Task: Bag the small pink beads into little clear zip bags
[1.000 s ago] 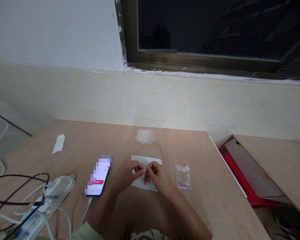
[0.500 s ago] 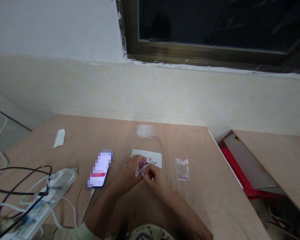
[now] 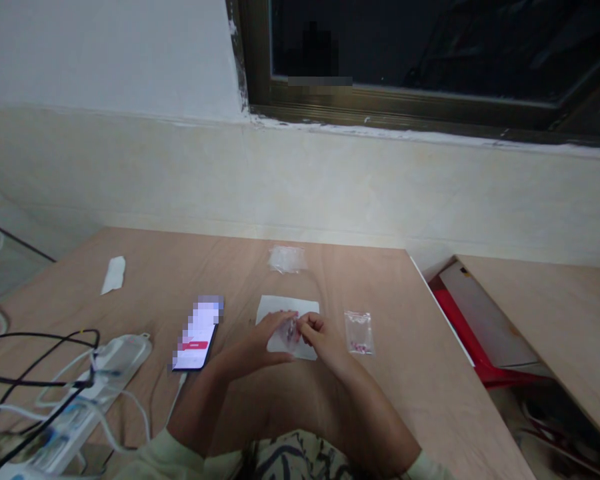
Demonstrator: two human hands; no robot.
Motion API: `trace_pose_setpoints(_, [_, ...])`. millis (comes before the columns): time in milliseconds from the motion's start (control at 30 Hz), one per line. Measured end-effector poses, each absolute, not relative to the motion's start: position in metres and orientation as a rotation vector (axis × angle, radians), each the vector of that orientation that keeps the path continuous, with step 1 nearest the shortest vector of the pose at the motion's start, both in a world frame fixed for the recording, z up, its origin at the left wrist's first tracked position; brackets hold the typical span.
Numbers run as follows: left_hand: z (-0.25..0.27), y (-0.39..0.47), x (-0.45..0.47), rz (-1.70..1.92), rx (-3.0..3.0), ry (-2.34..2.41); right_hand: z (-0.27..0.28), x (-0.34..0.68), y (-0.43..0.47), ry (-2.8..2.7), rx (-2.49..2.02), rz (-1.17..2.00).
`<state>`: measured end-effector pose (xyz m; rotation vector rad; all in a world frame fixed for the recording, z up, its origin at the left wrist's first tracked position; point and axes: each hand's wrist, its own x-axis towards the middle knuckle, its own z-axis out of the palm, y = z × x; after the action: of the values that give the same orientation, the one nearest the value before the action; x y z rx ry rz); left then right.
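I saw both hands meet over the white paper (image 3: 286,308), left hand (image 3: 263,340) and right hand (image 3: 320,337) pinching a small clear bag (image 3: 286,335), contents blurred, pink beads plain 0.5 s earlier now hidden, phone (image 3: 199,333) left of the paper.

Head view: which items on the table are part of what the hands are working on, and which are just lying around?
In hand:
left hand
right hand
small clear bag, held between both
white sheet beneath

Lying about:
bag with pink bits
empty clear bag
phone
power strip
white scrap
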<state>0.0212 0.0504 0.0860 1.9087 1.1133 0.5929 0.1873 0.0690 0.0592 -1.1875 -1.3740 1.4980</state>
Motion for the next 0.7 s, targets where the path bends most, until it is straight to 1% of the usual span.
trace_pose_setpoints(67, [0.080, 0.057, 0.019, 0.619, 1.932, 1.219, 0.048, 0.193, 0.078, -1.371, -1.223, 1.455])
trace_pose_setpoints(233, [0.068, 0.067, 0.013, 0.632, 2.008, 1.357, 0.011, 0.207, 0.093, -1.652, -1.571, 0.939])
trace_pose_setpoints(300, [0.064, 0.067, 0.012, 0.624, 2.022, 1.378, 0.001, 0.208, 0.094, -1.768, -1.652, 0.843])
trace_pose_setpoints(533, [0.048, 0.059, 0.008, 0.596, 2.024, 1.433, -0.005, 0.207, 0.096, -1.884, -1.677, 0.820])
trace_pose_setpoints(700, [0.045, 0.057, 0.011, 0.614, 2.026, 1.471, 0.013, 0.202, 0.089, -1.756, -1.648, 0.791])
